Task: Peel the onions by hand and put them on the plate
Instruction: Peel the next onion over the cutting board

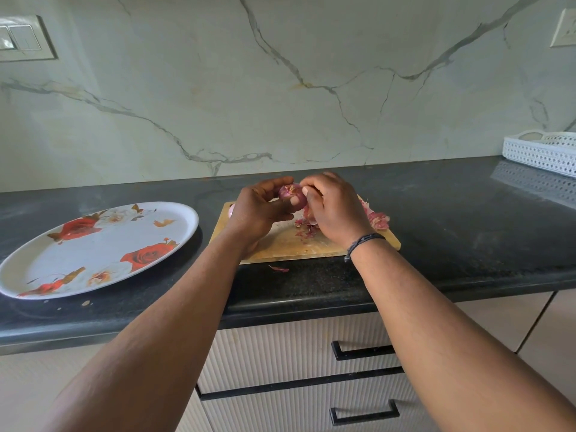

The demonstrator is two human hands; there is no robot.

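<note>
Rose-print plate [103,241] on dark worktop [452,219]: holds nothing. Left hand [261,210] grips red onion [293,196] above wooden board [293,241]; right hand [333,210] pinches its skin. Peels [378,220] on board. Marble wall behind

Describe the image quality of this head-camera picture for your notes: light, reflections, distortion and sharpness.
Head view: soft, even daylight with faint shadows; the dark countertop mirrors the white basket; wide-angle lens bows the counter edge and stretches the forearms; the hands and onion look slightly soft, the floral plate sharper.
</note>
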